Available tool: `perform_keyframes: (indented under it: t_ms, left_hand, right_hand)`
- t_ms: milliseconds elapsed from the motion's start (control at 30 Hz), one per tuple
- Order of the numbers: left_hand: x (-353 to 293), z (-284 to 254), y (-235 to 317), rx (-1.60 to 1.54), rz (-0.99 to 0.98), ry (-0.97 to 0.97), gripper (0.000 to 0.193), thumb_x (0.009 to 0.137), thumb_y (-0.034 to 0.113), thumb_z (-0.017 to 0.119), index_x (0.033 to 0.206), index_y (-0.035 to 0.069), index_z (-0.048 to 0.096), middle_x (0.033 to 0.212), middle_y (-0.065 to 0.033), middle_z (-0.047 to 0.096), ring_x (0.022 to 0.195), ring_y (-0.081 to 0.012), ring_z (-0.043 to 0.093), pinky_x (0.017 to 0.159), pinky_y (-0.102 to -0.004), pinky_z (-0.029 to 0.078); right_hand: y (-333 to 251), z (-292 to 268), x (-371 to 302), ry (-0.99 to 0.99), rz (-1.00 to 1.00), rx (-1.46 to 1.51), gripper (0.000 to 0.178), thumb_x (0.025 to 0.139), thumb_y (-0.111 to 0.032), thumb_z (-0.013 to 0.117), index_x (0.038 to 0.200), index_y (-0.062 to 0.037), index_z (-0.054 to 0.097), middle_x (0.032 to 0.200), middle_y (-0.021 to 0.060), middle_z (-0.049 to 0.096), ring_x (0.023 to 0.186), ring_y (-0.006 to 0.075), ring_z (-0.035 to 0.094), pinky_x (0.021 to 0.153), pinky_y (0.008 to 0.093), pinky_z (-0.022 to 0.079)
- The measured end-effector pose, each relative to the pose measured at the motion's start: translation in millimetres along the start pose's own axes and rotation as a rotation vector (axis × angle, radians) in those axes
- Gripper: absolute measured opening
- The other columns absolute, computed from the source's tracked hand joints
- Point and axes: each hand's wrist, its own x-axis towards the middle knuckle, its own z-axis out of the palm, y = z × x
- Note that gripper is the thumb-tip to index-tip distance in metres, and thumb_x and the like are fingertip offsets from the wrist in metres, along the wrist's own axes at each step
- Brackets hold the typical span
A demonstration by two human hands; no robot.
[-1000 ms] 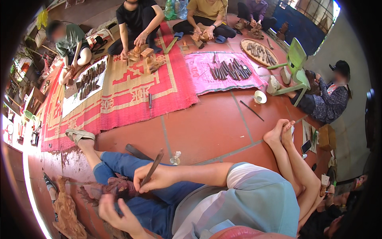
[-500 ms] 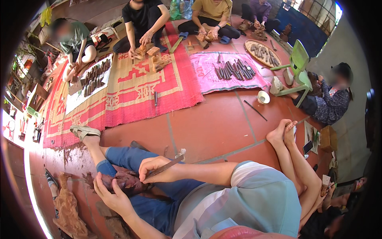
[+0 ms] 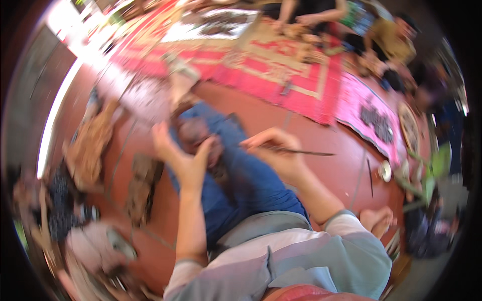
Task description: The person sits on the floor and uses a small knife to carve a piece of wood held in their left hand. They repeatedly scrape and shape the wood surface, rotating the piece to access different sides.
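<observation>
head view | left hand (image 3: 186, 160) is cupping a dark brown rounded wooden piece (image 3: 201, 143) on the blue-trousered lap (image 3: 246, 175) | right hand (image 3: 276, 150) is gripping a thin dark metal tool (image 3: 301, 151), pointing right | far right: pink mat (image 3: 361, 110)

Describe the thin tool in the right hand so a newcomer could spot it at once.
Start at the blue trouser leg running up the middle. Just right of it, the right hand pinches a thin dark rod. It points right over bare red floor, unlike the stick lying loose farther right.
</observation>
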Motion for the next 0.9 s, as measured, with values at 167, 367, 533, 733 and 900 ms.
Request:
perform_keyframes:
  t_ms: [167, 367, 533, 733, 900]
  left_hand:
    - [-4, 7, 6, -0.609, -0.396, -0.101, 0.124, 0.062, 0.006, 0.083, 0.148, 0.010, -0.005, 0.139, -0.0216, 0.031, 0.125, -0.0260, 0.040, 0.101, -0.0352, 0.037]
    - [-15, 20, -13, -0.576, -0.377, -0.040, 0.117, 0.059, 0.010, 0.084, 0.147, 0.004, 0.008, 0.128, -0.0192, 0.044, 0.111, -0.0285, 0.052, 0.091, -0.0373, 0.046]
    - [-15, 24, -15, -0.662, -0.340, -0.054, 0.114, 0.065, -0.001, 0.076, 0.148, 0.010, -0.001, 0.128, -0.0167, 0.045, 0.110, -0.0252, 0.054, 0.088, -0.0338, 0.049]
    - [-14, 22, -9, -0.429, -0.284, 0.019, 0.114, 0.059, 0.011, 0.081, 0.146, 0.005, 0.008, 0.118, -0.0210, 0.050, 0.098, -0.0337, 0.056, 0.086, -0.0424, 0.046]
    - [-12, 23, -11, -0.429, -0.282, 0.001, 0.113, 0.059, 0.014, 0.082, 0.146, 0.006, 0.010, 0.112, -0.0198, 0.053, 0.095, -0.0353, 0.056, 0.084, -0.0444, 0.045]
  right_hand:
    - [-13, 19, 22, -0.089, -0.222, -0.188, 0.012, 0.077, 0.007, 0.069, 0.086, -0.0008, 0.065, 0.099, 0.0140, 0.066, 0.098, 0.0196, 0.064, 0.082, 0.0293, 0.052]
    - [-13, 61, 42, -0.180, -0.551, -0.672, 0.014, 0.070, 0.001, 0.074, 0.081, -0.0050, 0.067, 0.085, 0.0130, 0.066, 0.105, 0.0315, 0.062, 0.087, 0.0386, 0.050]
    - [-3, 67, 49, -0.217, -0.480, -0.730, 0.014, 0.071, 0.001, 0.073, 0.081, -0.0041, 0.066, 0.082, 0.0128, 0.067, 0.108, 0.0338, 0.061, 0.088, 0.0402, 0.050]
    - [-25, 63, 48, -0.028, -0.411, -0.485, 0.017, 0.072, 0.002, 0.074, 0.087, -0.0030, 0.067, 0.078, 0.0135, 0.066, 0.106, 0.0316, 0.063, 0.089, 0.0417, 0.051]
    - [-10, 65, 50, -0.191, -0.494, -0.786, 0.013, 0.073, 0.001, 0.074, 0.083, -0.0047, 0.067, 0.078, 0.0101, 0.067, 0.105, 0.0285, 0.063, 0.084, 0.0389, 0.052]
